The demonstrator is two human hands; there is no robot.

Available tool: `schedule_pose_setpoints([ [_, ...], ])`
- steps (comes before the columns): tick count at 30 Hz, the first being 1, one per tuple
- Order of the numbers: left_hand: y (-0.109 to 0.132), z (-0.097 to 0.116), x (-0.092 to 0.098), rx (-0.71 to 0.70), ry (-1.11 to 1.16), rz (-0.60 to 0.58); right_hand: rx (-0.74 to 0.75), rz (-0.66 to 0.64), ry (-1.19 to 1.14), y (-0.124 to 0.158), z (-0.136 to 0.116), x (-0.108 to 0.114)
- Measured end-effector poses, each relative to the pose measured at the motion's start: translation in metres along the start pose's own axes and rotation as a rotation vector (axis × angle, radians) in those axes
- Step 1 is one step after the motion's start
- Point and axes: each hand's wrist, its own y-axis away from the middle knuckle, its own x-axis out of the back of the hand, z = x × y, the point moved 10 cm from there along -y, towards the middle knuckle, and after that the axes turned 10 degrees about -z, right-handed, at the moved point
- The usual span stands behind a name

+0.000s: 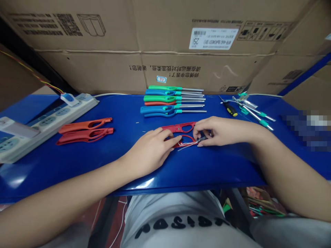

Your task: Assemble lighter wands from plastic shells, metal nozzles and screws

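Observation:
A red gas-lighter shell half [186,141], with thin pale wires [190,143] in its handle opening, lies on the table between my hands. My left hand [156,148] has its fingers bent onto this shell's left end, and its fingertips cover part of it. My right hand [214,131] pinches a small dark, metallic-looking piece [202,138] at the shell's right end; the fingers hide its exact kind. Just behind lies a second red shell half [178,127], partly under both hands. A thin clear tube or rod [184,148] sticks out towards me.
Several long-nosed lighters [161,100] lie stacked at the back. To the left are red-orange shells [85,132] and a power strip [49,120]. A screwdriver [230,108] and metal lighter tubes [256,115] lie back right. Tiny pins [137,122] rest near my left hand.

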Motion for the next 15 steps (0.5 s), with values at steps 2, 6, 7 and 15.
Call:
schedule_pose_setpoints([
  [2,0.000,0.001,0.000,-0.013,0.018,-0.001,0.047,-0.009,-0.021,-0.001,-0.004,-0.002],
  [6,-0.001,0.004,0.001,-0.061,0.083,-0.001,0.106,-0.015,-0.006,-0.001,-0.012,-0.004],
  [7,-0.001,0.004,0.001,-0.065,0.093,-0.002,0.106,-0.014,0.000,0.000,-0.013,-0.004],
  [15,-0.002,0.004,0.000,-0.064,0.147,-0.026,-0.012,0.050,0.063,0.004,-0.002,0.004],
])
